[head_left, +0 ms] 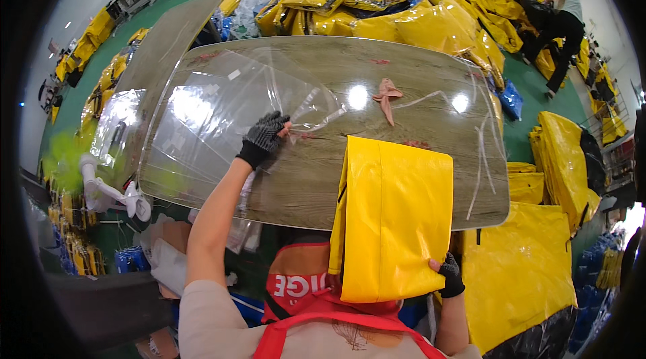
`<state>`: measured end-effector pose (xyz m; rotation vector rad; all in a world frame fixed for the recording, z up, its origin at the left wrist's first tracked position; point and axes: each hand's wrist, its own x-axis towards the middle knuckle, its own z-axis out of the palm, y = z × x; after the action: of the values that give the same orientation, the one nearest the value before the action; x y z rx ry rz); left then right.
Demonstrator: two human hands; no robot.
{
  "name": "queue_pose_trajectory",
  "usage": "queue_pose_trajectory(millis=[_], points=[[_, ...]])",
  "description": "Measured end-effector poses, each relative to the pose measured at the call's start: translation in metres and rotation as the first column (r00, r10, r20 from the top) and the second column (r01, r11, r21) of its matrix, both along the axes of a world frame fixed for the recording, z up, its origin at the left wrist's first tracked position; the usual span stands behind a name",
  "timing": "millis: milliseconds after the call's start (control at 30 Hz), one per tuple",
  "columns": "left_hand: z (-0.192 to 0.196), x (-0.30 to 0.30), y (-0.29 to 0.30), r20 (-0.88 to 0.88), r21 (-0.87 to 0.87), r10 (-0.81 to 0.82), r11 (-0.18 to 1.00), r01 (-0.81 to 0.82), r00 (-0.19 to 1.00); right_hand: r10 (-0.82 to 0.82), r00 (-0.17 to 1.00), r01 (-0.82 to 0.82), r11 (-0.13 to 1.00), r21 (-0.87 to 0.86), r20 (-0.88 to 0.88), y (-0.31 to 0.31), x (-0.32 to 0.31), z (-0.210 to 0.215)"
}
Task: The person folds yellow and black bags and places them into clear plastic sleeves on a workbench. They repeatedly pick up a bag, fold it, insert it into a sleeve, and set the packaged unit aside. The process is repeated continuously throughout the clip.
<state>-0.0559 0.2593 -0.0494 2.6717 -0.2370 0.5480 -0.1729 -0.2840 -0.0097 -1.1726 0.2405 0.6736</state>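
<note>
A wood-grained worktop (296, 191) with rounded corners and a glossy cover stands on a green floor (528, 100), with a heap of yellow packages (404, 19) beyond its far edge and a person (565, 26) bending at upper right. Clear plastic bags (208, 123) spread over its left part; a pinkish cloth (387, 98) lies right of centre. The folded yellow sheet (400, 218) overlaps the near edge, in front of the wearer. The gloved left hand (264, 140) touches the bags, fingers curled narrow; whether they pinch the film, I cannot tell. The gloved right hand (451, 275) grips the sheet's lower right corner, thumb on top.
</note>
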Motion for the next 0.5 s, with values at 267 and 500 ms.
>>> queue_pose_trajectory(millis=[267,500], points=[[0.03,-0.095,-0.105,-0.273,0.124,-0.083,0.985,0.121,0.958,-0.115,0.993,0.116,0.993,0.025,-0.027,-0.031,-0.006,0.022],[0.001,-0.092,-0.085,-0.274,0.047,-0.038,0.998,0.053,0.961,-0.024,0.998,0.017,0.991,-0.133,-0.052,-0.016,0.004,0.031]])
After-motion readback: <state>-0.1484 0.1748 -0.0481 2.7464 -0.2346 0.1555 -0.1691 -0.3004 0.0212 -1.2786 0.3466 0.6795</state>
